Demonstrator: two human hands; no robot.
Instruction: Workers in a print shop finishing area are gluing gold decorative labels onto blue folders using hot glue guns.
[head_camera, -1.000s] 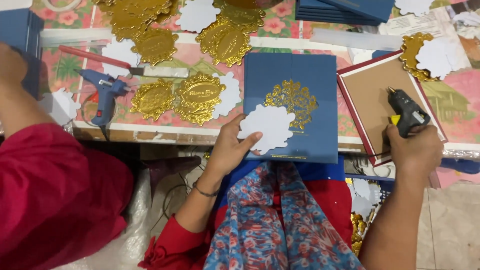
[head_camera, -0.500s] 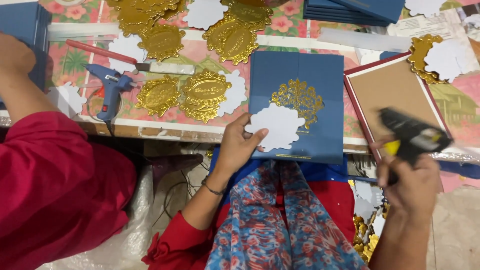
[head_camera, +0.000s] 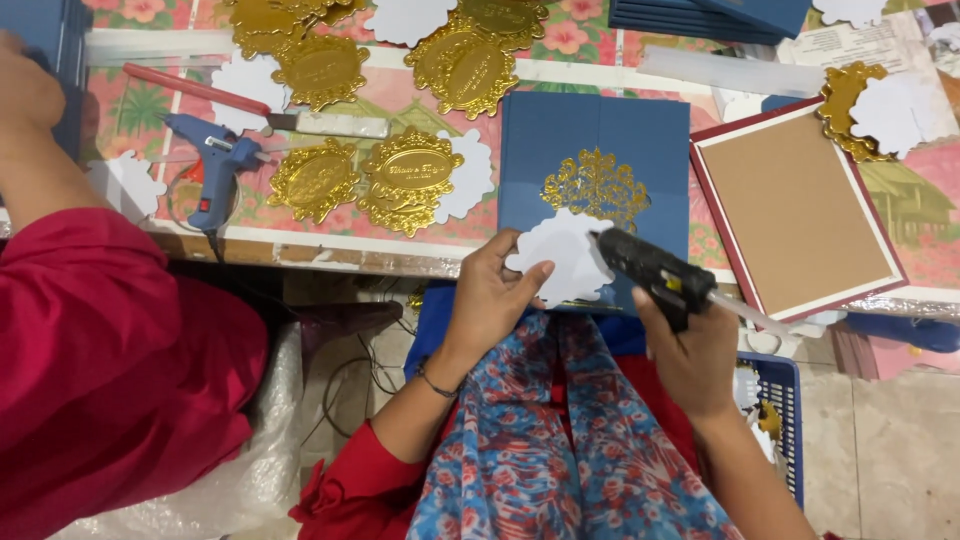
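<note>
My left hand (head_camera: 492, 292) pinches a white scalloped paper cutout (head_camera: 562, 258) and holds it over the lower edge of a dark blue card (head_camera: 600, 140) that carries a gold filigree ornament (head_camera: 597, 187). My right hand (head_camera: 690, 352) grips a black glue gun (head_camera: 648, 272). Its nozzle points left and touches the right edge of the white cutout. A clear glue stick pokes out of the back of the gun. The blue card lies on the front edge of the table, above my patterned lap.
Gold oval plaques (head_camera: 405, 180) and white cutouts lie across the floral tablecloth. A blue glue gun (head_camera: 216, 165) and a red-handled knife (head_camera: 250, 105) lie at the left. A red-framed brown board (head_camera: 795, 212) sits at the right. Another person's red sleeve (head_camera: 110, 360) fills the left.
My right hand has swung the black glue gun leftward from beside the brown board to the white cutout. My left hand keeps holding the cutout on the blue card.
</note>
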